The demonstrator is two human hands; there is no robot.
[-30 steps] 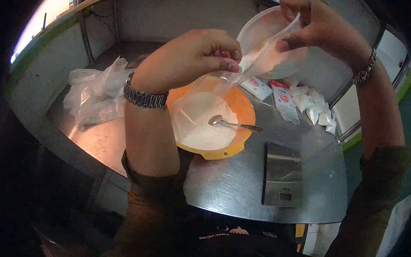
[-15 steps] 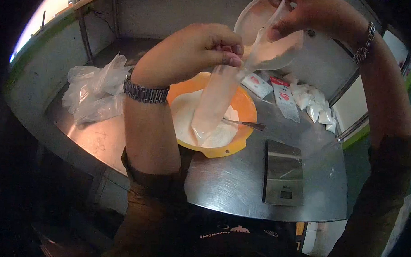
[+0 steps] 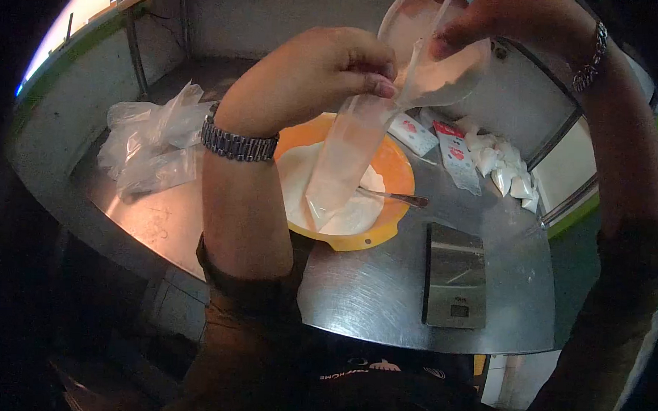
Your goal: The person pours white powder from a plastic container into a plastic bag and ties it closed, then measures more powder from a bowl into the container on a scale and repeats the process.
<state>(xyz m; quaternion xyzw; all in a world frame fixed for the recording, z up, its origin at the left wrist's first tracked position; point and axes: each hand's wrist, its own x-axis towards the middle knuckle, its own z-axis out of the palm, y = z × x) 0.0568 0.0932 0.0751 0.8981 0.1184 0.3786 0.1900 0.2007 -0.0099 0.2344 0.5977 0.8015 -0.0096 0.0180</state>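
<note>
My left hand (image 3: pixel 348 67) pinches the top edge of a clear plastic bag (image 3: pixel 345 159), which hangs tilted over the orange bowl (image 3: pixel 403 168). White powder (image 3: pixel 297 172) fills much of that bowl, and a metal spoon (image 3: pixel 394 196) leans in it with its handle over the right rim. My right hand (image 3: pixel 476 26), at the top, has its fingers closed on the upper part of the bag. Behind the bag and my right hand is a round translucent container (image 3: pixel 442 72); what supports it is hidden.
Crumpled clear bags (image 3: pixel 154 138) lie on the left of the metal table (image 3: pixel 362 301). A digital scale (image 3: pixel 455 279) is at the right front. Red and white packets (image 3: pixel 455 155) and several small bags of white powder (image 3: pixel 503 168) lie at the back right.
My right hand has moved up and slightly left with the bag's upper part. The bag now hangs narrower and straighter over the bowl. My left hand has risen slightly.
</note>
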